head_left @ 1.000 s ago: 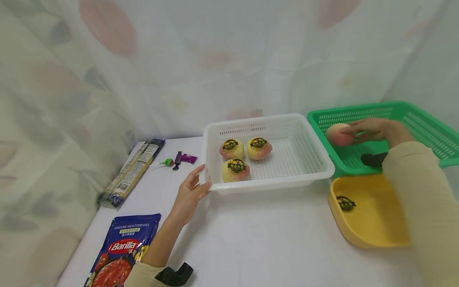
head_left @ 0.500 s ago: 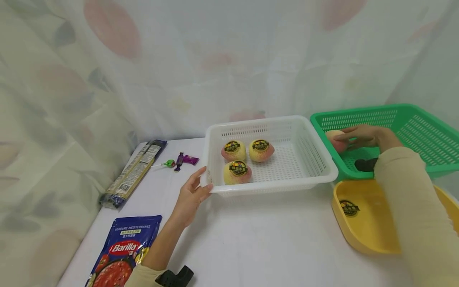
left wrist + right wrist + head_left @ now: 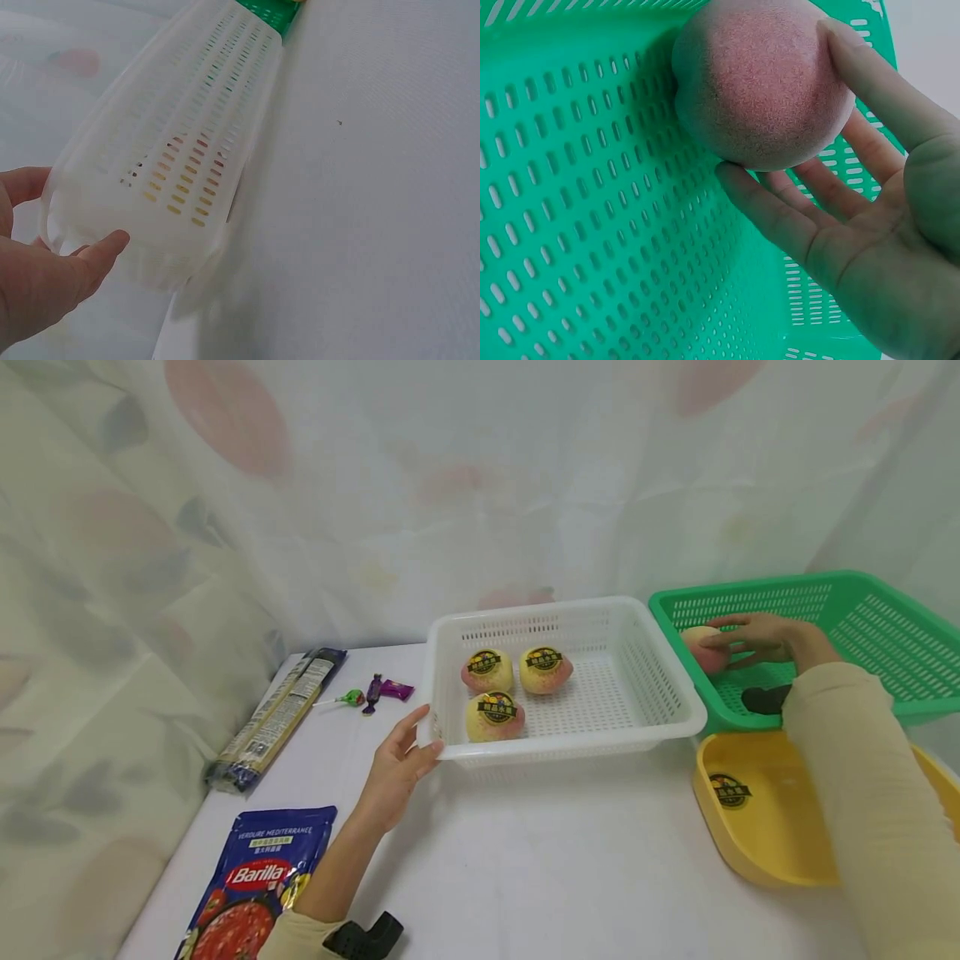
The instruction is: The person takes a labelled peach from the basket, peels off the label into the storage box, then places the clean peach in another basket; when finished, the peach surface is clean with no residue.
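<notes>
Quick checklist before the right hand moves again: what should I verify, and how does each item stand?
1. Right hand has the peach between thumb and fingers: ok.
2. Peach raised above the rim of the green basket: not ok; it is inside, by the left wall.
3. Left hand holding the white basket: ok, at its near left corner.
4. Bare floor in the white basket: ok, to the right of the three labelled peaches.
5. Right sleeve not touching the yellow bin: cannot tell; it crosses over it in the head view.
</notes>
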